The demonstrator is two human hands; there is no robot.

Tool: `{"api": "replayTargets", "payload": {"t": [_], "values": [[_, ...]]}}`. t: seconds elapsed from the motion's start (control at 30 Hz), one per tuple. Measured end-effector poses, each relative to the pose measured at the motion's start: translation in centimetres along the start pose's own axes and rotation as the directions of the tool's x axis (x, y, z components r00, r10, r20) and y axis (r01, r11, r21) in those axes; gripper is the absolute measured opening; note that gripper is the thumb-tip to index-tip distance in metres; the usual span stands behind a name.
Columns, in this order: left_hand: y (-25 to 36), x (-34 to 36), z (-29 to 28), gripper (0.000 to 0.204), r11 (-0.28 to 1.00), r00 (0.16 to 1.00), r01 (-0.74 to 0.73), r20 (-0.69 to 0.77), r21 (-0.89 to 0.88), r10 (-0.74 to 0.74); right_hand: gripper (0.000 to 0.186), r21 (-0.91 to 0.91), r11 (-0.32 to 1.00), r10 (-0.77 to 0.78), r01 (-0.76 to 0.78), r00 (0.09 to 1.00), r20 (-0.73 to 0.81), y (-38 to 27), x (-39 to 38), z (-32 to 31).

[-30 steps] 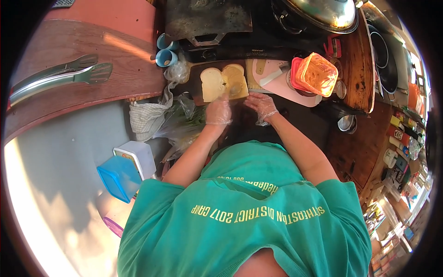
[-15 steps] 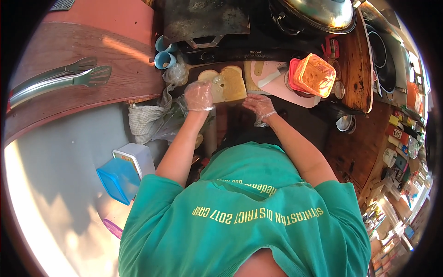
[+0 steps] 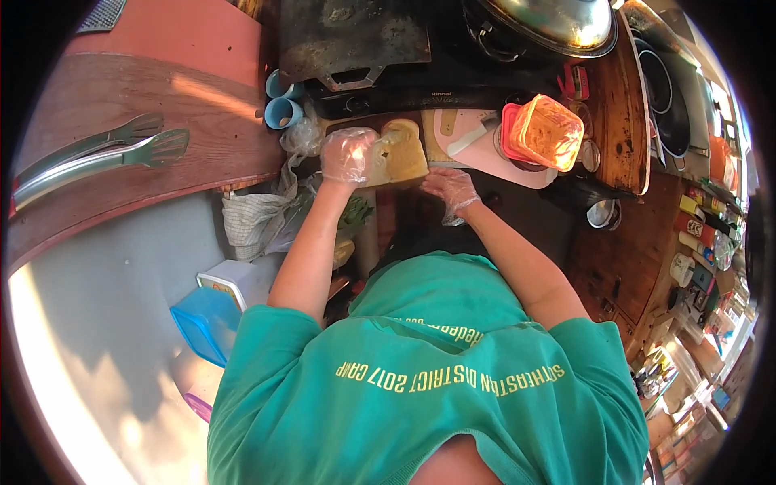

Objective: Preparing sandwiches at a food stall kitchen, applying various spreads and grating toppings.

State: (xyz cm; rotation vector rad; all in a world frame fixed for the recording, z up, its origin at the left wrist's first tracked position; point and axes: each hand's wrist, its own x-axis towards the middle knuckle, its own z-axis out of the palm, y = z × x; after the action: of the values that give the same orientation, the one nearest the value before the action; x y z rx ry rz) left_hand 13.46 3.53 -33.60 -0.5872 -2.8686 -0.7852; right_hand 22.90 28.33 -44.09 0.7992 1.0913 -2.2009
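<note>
My left hand (image 3: 347,157), in a clear plastic glove, lies over the left part of a slice of bread (image 3: 379,167). Its fingers are hidden behind the back of the hand, so I cannot tell whether they grip the slice. Right beside it lies a second slice of bread (image 3: 404,152), golden, with a small dark hole or spot near its left side. At this slice's lower right corner, my gloved right hand (image 3: 453,192) has its fingers stretched out near the board's front edge. Nothing shows in that hand.
An orange-smeared plastic tub (image 3: 550,131) stands right of the bread, on a pink cutting board (image 3: 485,153) with a knife (image 3: 471,136). Behind are a black stove (image 3: 388,99), a griddle plate (image 3: 352,36) and a lidded pan (image 3: 558,24). Blue cups (image 3: 283,112) and tongs (image 3: 105,158) lie left.
My left hand has moved up and over the left slice, covering more of it. My right hand has shifted slightly down and left. The whole view has shifted a little.
</note>
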Motion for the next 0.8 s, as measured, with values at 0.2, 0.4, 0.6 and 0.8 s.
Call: {"api": "replayTargets", "payload": {"t": [0.2, 0.4, 0.6, 0.8], "values": [[-1.0, 1.7, 1.8, 0.013, 0.984, 0.997, 0.003, 0.075, 0.181, -0.017, 0.036, -0.083, 0.996, -0.034, 0.029, 0.998, -0.060, -0.3, -0.2, 1.3], [-0.2, 1.8, 0.9, 0.019, 0.971, 0.998, 0.016, -0.068, 0.237, 0.000, 0.035, -0.076, 0.997, -0.026, 0.015, 0.989, -0.146, -0.3, 0.1, 1.4], [-1.1, 0.0, 0.5, 0.025, 0.968, 0.992, 0.011, -0.127, 0.250, 0.022, 0.033, -0.125, 0.992, -0.032, 0.012, 0.987, -0.155, -0.4, 0.0, 1.9], [1.8, -2.4, 0.5, 0.024, 0.860, 0.897, 0.396, 0.065, 0.323, -0.437, 0.033, -0.086, 0.995, -0.059, 0.048, 0.989, -0.135, -0.6, -0.4, 1.8]]}}
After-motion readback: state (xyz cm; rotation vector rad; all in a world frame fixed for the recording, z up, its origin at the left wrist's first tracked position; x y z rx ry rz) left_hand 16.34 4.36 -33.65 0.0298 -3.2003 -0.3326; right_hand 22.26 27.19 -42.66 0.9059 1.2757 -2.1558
